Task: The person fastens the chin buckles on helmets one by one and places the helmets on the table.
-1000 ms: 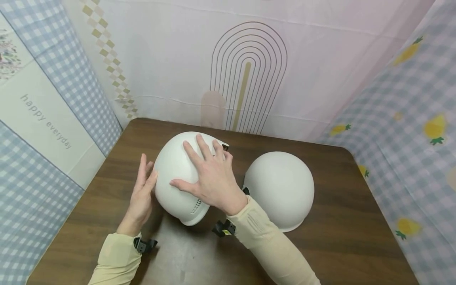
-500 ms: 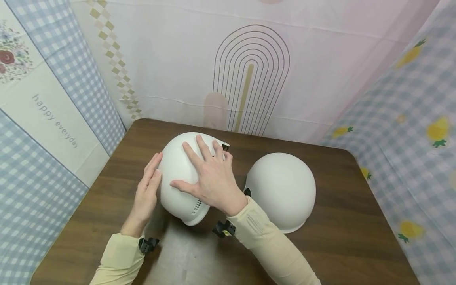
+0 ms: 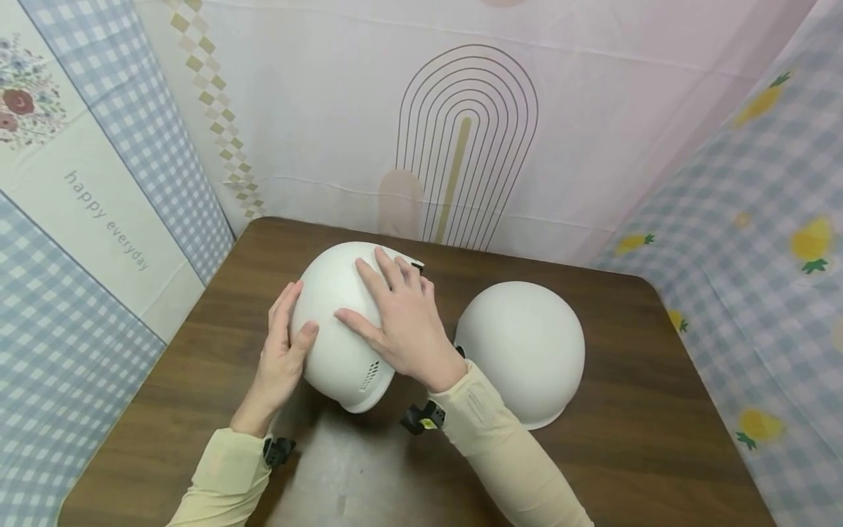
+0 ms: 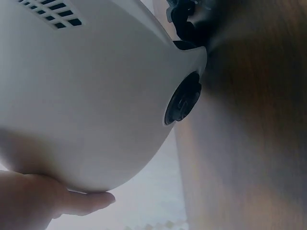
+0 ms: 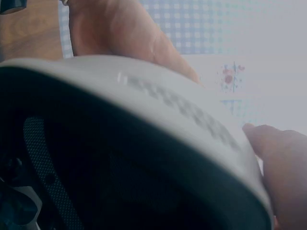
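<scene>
A white helmet, tilted, has a slotted vent near its lower edge. My right hand rests over its upper side, fingers spread along the shell. Against its left side lies my left hand, thumb and fingers apart on the curve. In the left wrist view, a round black fitting sits near the helmet's rim, close to the table. The right wrist view looks into the dark inside, where a grey strap shows. To the right stands a second white helmet, dome up, untouched.
The brown wooden table ends at a white patterned curtain behind. Checked cloths hang at left and right. My right sleeve passes close to the second helmet.
My left hand has come in against the helmet, its thumb now over the shell. The helmet has turned slightly, and my right hand has shifted a little to the right.
</scene>
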Demonstrator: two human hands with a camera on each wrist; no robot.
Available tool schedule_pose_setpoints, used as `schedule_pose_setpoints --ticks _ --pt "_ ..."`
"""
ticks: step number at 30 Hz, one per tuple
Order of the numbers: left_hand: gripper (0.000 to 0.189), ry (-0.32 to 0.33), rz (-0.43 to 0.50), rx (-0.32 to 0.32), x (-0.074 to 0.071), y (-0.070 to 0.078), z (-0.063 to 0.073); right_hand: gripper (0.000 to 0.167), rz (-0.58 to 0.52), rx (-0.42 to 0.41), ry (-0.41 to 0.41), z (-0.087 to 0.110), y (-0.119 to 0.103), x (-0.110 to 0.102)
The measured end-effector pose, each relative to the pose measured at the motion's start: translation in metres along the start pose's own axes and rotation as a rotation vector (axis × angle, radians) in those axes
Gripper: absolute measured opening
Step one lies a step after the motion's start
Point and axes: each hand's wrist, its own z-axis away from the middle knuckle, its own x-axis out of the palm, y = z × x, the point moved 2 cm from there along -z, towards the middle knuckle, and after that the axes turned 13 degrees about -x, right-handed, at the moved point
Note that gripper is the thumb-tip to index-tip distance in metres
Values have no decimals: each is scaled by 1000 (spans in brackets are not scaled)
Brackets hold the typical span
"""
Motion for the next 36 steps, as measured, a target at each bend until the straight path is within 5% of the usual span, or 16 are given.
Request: schedule_pose_setpoints --ticks 7,14,22,26,30,36 --pt "58 -23 25 -8 2 -3 0 59 -120 2 160 6 9 -3" --pt "58 -46 37 -22 3 -2 1 53 -132 30 187 6 7 -3" --pt "72 19 -257 36 2 27 4 52 -60 36 177 6 4 -1" --pt "89 -14 -420 99 13 40 6 54 -51 24 192 6 3 0" --pt "94 -23 -453 90 19 41 7 63 -105 40 252 7 4 1" --pt "94 -3 -423 71 18 41 8 78 -223 201 297 13 7 5"
